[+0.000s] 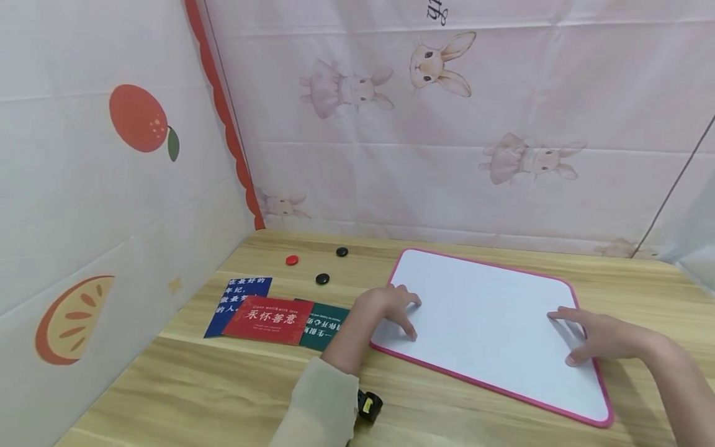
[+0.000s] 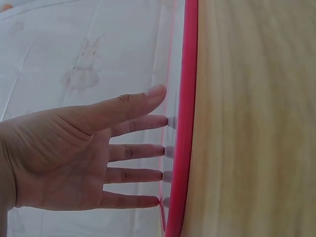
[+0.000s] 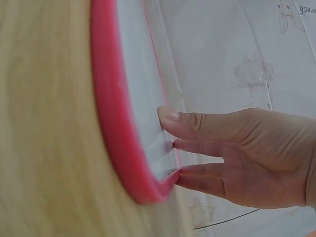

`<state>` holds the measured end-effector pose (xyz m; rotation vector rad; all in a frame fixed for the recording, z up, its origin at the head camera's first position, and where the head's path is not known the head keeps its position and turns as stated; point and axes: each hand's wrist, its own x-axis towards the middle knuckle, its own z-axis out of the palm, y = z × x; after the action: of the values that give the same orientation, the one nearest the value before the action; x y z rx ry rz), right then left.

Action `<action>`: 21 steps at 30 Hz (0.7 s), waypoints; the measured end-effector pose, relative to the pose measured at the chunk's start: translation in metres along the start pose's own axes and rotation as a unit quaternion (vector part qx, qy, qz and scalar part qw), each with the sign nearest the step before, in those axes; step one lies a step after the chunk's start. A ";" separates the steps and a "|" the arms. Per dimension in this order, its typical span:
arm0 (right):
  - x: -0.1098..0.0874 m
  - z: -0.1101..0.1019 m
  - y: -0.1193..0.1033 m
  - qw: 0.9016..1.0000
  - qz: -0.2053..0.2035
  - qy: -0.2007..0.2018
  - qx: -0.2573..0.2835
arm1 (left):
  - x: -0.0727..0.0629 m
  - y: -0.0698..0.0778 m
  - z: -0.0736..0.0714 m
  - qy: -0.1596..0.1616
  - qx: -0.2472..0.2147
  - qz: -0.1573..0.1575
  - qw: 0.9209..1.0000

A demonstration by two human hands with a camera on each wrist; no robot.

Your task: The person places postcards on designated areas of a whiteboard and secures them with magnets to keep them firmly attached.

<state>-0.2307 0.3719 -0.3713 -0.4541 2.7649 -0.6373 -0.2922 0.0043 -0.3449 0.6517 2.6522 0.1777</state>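
Observation:
A whiteboard (image 1: 486, 323) with a pink frame lies flat on the wooden table, slightly askew. Over its left end is my left hand (image 1: 393, 308), fingers spread and fairly straight. In the left wrist view, the left fingertips (image 2: 157, 148) reach down to the white surface, where their reflections show, and the thumb stands apart. My right hand (image 1: 606, 335) is at the board's right edge. In the right wrist view, the right thumb (image 3: 170, 116) and fingers (image 3: 202, 177) extend to the board near a rounded corner. Neither hand has anything in its grasp.
Left of the board, blue (image 1: 246, 298), red (image 1: 270, 320) and green (image 1: 321, 326) cards with white writing overlap. Behind them lie a red disc (image 1: 292, 260) and two black discs (image 1: 322, 279). A black device (image 1: 369, 406) shows beside the left sleeve. Printed cloths hang behind and left.

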 end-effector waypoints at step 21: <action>-0.002 0.001 -0.011 0.997 0.029 -0.065 0.028 | 0.018 -0.019 0.011 0.007 -0.058 0.026 0.998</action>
<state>-0.2256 0.3630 -0.3665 -0.3876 2.6212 -0.6460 -0.3100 -0.0039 -0.3647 0.6834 2.6165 0.3493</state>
